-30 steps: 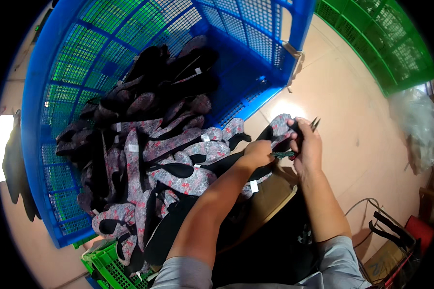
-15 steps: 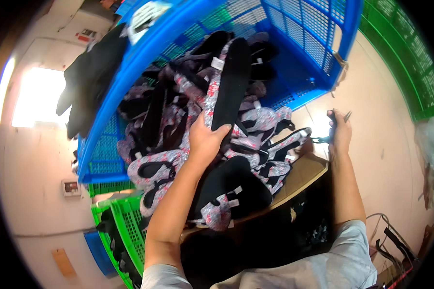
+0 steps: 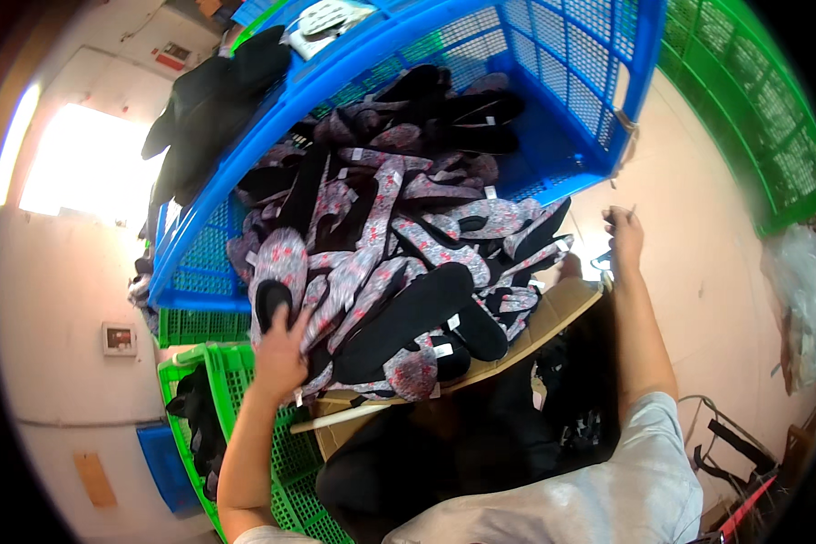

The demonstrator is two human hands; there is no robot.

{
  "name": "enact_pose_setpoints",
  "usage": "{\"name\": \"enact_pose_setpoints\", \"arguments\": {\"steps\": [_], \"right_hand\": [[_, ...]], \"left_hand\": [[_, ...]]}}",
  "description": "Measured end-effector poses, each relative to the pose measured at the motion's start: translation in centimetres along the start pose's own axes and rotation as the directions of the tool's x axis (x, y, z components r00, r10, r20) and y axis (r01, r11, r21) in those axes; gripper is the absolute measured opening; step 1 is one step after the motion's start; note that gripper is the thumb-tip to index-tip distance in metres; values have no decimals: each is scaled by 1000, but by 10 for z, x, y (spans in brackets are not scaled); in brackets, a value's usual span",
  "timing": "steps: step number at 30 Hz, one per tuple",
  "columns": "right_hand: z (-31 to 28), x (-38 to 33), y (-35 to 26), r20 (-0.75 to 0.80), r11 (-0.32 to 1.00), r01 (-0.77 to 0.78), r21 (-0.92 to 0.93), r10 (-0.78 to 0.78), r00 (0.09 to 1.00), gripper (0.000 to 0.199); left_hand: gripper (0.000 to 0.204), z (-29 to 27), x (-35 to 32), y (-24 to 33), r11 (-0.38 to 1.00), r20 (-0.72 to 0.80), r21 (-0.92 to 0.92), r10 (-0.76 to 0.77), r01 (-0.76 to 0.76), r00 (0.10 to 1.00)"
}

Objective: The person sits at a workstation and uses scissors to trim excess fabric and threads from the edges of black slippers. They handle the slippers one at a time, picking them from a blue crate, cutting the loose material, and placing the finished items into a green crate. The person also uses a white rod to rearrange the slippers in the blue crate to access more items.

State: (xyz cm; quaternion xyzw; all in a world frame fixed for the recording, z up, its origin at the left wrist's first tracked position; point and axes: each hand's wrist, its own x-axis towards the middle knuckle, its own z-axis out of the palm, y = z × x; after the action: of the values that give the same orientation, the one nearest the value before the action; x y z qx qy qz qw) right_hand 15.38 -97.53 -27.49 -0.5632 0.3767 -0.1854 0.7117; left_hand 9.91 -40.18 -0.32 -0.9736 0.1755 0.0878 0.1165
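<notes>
My left hand is at the near left of a heap of slippers, its fingers closed at the heel end of a grey slipper with a red floral print and a black opening. That slipper stands toe-up against the heap. Away to the right, my right hand is wrapped round a pair of dark-handled scissors, mostly hidden by the fingers. Between the hands lie several more floral slippers, some turned to show black soles and small white tags.
A large blue mesh basket lies tilted behind the heap, its open side toward me. Cardboard edges the heap in front. Green crates stand at the lower left and far right. Black material hangs over the basket's left rim.
My left hand has let go of a black-soled slipper, which it held up over the heap, and moved left and nearer to another slipper, now turned toe-up. My right hand keeps the scissors.
</notes>
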Motion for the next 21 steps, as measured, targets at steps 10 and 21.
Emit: {"name": "enact_pose_setpoints", "arguments": {"steps": [10,21], "right_hand": [[32,-24,-34,84,997,4,71,-10,996,13],[22,-28,-28,120,1000,8,9,-9,993,13]], "left_hand": [[98,141,15,-10,970,10,205,-133,129,991],[51,-62,52,84,932,282,359,-150,41,948]]}}
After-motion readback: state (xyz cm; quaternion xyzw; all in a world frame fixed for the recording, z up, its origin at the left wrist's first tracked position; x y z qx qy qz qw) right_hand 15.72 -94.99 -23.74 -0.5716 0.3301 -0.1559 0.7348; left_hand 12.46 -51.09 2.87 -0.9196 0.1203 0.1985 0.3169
